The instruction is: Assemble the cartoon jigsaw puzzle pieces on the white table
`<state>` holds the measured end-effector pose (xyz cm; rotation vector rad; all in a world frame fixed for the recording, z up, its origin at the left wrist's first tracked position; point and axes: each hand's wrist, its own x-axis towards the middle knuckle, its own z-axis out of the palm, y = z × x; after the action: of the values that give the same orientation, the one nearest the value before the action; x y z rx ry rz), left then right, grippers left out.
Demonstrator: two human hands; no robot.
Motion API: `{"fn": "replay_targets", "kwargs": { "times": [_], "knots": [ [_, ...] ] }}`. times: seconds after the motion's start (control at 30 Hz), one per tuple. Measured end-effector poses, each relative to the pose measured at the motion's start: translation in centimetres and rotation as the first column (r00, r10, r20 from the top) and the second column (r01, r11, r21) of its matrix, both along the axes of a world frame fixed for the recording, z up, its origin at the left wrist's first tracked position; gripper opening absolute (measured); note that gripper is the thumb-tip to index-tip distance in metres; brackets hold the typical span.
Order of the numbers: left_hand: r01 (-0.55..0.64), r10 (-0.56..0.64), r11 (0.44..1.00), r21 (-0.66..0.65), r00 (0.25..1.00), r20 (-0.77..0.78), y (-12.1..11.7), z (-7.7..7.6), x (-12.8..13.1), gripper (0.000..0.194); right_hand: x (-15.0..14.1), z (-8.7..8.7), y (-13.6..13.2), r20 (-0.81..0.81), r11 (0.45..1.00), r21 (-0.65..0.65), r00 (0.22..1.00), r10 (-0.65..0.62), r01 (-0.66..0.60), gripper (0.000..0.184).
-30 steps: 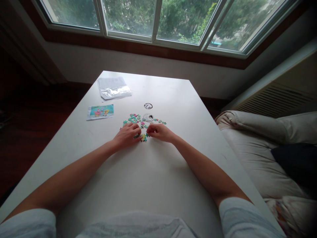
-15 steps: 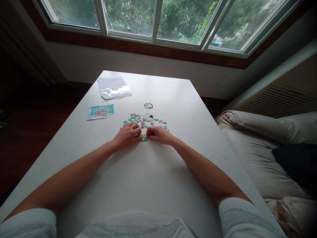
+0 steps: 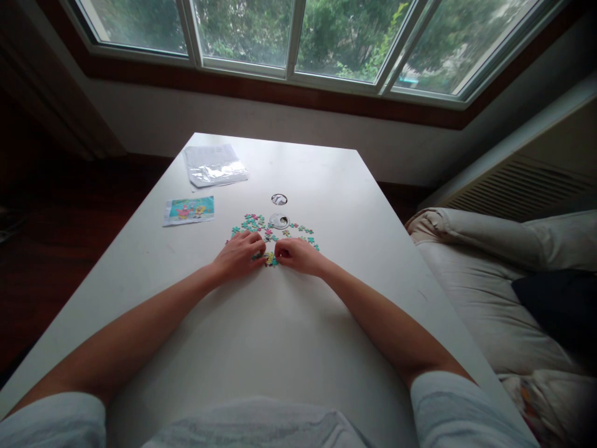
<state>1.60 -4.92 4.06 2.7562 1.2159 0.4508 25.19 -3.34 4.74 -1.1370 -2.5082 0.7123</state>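
Note:
Several small teal, pink and yellow puzzle pieces (image 3: pixel 254 223) lie scattered in the middle of a white table (image 3: pixel 280 336). My left hand (image 3: pixel 240 254) rests on the table at the near edge of the pieces, fingers curled and pressed onto a small joined cluster of pieces (image 3: pixel 270 259). My right hand (image 3: pixel 298 254) sits just right of that cluster, fingers pinched together at it. The fingertips of both hands nearly meet over the cluster. What each pinch holds is too small to make out.
A printed picture card (image 3: pixel 189 210) lies left of the pieces, a clear plastic bag (image 3: pixel 213 167) farther back. Two round cable holes, one (image 3: pixel 278 199) open and one (image 3: pixel 279 220) capped, sit behind the pieces. A cushioned sofa (image 3: pixel 504 274) stands right of the table; windows run along the far wall.
My right hand has slid a little to the left and nearer, uncovering a few pieces at its far right side. My left hand has stayed put.

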Motion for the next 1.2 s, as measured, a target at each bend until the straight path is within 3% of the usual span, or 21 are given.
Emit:
{"fn": "replay_targets", "kwargs": {
  "times": [1.2],
  "knots": [
    [0.000, 0.000, 1.000, -0.012, 1.000, 0.016, -0.05, 0.16, 0.12, 0.014, -0.24, 0.17, -0.45, 0.072, 1.000, -0.002, 0.997, -0.018, 0.018, 0.005]
  ]
}}
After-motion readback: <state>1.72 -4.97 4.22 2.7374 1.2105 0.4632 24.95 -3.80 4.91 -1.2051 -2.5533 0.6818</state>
